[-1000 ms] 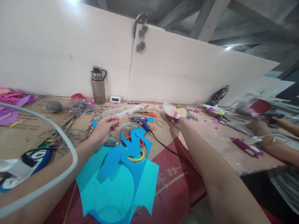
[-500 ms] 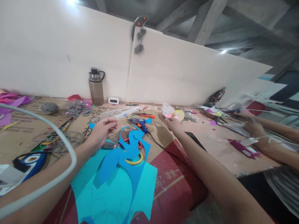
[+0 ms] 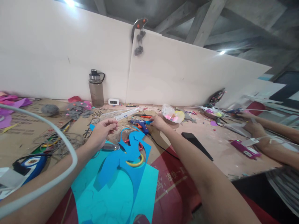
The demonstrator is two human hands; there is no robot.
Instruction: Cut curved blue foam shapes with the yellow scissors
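My left hand [image 3: 104, 132] hovers over the upper left of the blue cut-out sheet [image 3: 132, 147], thumb and index finger pinched together. Whatever is in that pinch is too small to make out. My right hand [image 3: 160, 123] reaches in palm down, fingers curled together at a small bright blue scrap [image 3: 148, 123]. Whether it grips the scrap is hidden. Just left of these fingertips lies a blue glue gun [image 3: 141, 126] with an orange trigger. Scissors [image 3: 136, 161] with a yellow and red handle lie partly under the cut-out. A turquoise sheet [image 3: 105, 199] spreads below.
A clear bowl [image 3: 174, 116] of pink bits and a black phone [image 3: 197, 144] lie to the right. A bottle [image 3: 96, 90] and small clock [image 3: 113, 101] stand by the white board. Tangled wire [image 3: 63, 141] is left. Another person's hands [image 3: 254, 127] work far right.
My right hand has moved left from the clear bowl to the blue scrap by the glue gun, uncovering the bowl and phone. My left hand stays where it was.
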